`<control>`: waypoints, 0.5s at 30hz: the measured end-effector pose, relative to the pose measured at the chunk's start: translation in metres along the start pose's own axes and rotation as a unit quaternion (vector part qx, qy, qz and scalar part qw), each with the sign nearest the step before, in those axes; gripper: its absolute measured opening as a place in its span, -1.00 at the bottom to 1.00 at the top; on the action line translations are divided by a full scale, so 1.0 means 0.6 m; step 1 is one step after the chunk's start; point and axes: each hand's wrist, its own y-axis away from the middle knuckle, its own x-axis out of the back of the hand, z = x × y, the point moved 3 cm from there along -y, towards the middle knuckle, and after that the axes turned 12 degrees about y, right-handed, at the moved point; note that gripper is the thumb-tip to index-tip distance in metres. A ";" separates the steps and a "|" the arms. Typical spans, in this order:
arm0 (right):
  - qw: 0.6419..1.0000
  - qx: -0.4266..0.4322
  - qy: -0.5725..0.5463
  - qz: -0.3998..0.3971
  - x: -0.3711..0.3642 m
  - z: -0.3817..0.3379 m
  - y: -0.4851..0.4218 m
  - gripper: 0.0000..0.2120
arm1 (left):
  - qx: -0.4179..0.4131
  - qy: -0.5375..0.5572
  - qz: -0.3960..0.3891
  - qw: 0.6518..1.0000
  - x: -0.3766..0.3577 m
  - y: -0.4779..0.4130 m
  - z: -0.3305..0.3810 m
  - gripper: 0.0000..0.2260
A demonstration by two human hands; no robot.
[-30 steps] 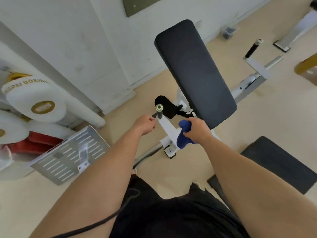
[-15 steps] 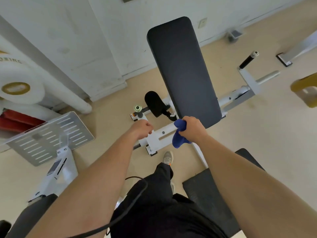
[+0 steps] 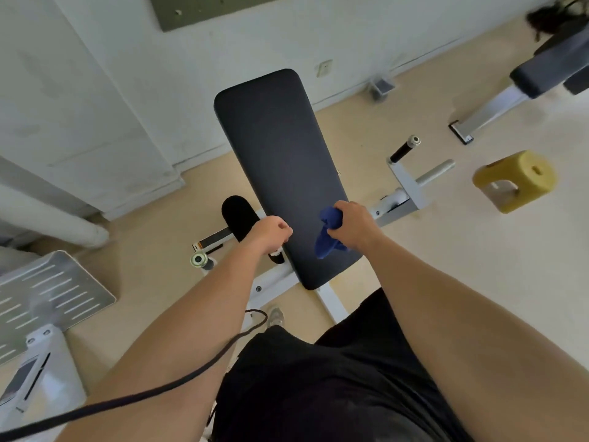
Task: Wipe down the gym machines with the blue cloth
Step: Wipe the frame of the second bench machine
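**Right hand** point(image 3: 352, 226): centre of the frame. The fingers are closed round the blue cloth point(image 3: 326, 237), which is bunched in the fist. A loose tail of it hangs down over the lower right part of the black pad point(image 3: 280, 161).

**Left hand** point(image 3: 271, 232): just left of centre, at the pad's left edge. The fingers are curled into a fist, apparently round a black handle point(image 3: 276, 257). Only the end of the handle is seen, just below the fist.

**Blue cloth, handling:** judged light, soft and limp, with no shape of its own. It is best held as a wad in the palm, so that a broad face can be pressed flat. The hanging tail may be dragged or snagged on the frame.

**Black pad:** long, tilted, running from upper centre down to the hands. It is judged firm and smooth, so the cloth should glide over it easily.

**White frame** point(image 3: 396, 204): carried under the pad. A black foam roller point(image 3: 239, 216) is seen to the left of it and a second grip point(image 3: 402, 150) to the right.

**Surroundings:**
- A yellow stool point(image 3: 516, 181) stands on the floor point(image 3: 478, 266) at right.
- A grey slotted plate point(image 3: 47, 291) lies at lower left.
- A black cord point(image 3: 159, 390) is draped across the left forearm.
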 end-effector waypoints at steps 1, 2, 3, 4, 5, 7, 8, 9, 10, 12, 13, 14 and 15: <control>1.000 0.006 0.002 0.001 0.005 0.002 -0.010 -0.72 | 0.004 -0.001 0.001 1.000 -0.002 -0.008 0.006 -0.79; 1.000 0.012 0.002 0.001 0.010 0.004 -0.021 -0.71 | 0.007 -0.004 0.002 1.000 -0.004 -0.017 0.011 -0.80; 1.000 0.018 0.001 0.000 0.013 0.005 -0.033 -0.69 | 0.010 -0.009 0.001 1.000 -0.007 -0.026 0.015 -0.81; 1.000 0.026 0.001 -0.003 0.016 0.007 -0.046 -0.68 | 0.014 -0.015 -0.001 1.000 -0.010 -0.034 0.019 -0.81; 0.999 0.036 0.004 -0.007 0.019 0.008 -0.059 -0.67 | 0.019 -0.021 -0.004 1.000 -0.014 -0.041 0.022 -0.79; 0.998 0.058 0.011 -0.019 0.025 0.012 -0.086 -0.66 | 0.030 -0.020 -0.003 0.999 -0.022 -0.056 0.027 -0.72; 0.997 0.070 0.014 -0.026 0.027 0.015 -0.099 -0.66 | 0.038 -0.013 0.003 0.999 -0.027 -0.063 0.029 -0.69; 0.996 0.082 0.017 -0.035 0.028 0.018 -0.113 -0.66 | 0.045 -0.001 0.012 0.999 -0.031 -0.069 0.031 -0.66; 0.994 0.096 0.020 -0.047 0.029 0.020 -0.128 -0.67 | 0.054 0.013 0.024 0.998 -0.036 -0.076 0.032 -0.64; 0.989 0.127 0.020 -0.078 0.028 0.020 -0.160 -0.69 | 0.073 0.043 0.055 0.995 -0.047 -0.092 0.032 -0.60; 0.984 0.148 0.021 -0.093 0.028 0.018 -0.175 -0.70 | 0.080 0.059 0.072 0.992 -0.054 -0.097 0.031 -0.56; 0.979 0.173 0.023 -0.107 0.026 0.015 -0.190 -0.71 | 0.088 0.077 0.091 0.989 -0.064 -0.102 0.028 -0.50; 0.972 0.201 0.024 -0.121 0.022 0.011 -0.203 -0.71 | 0.097 0.093 0.108 0.985 -0.076 -0.104 0.024 -0.44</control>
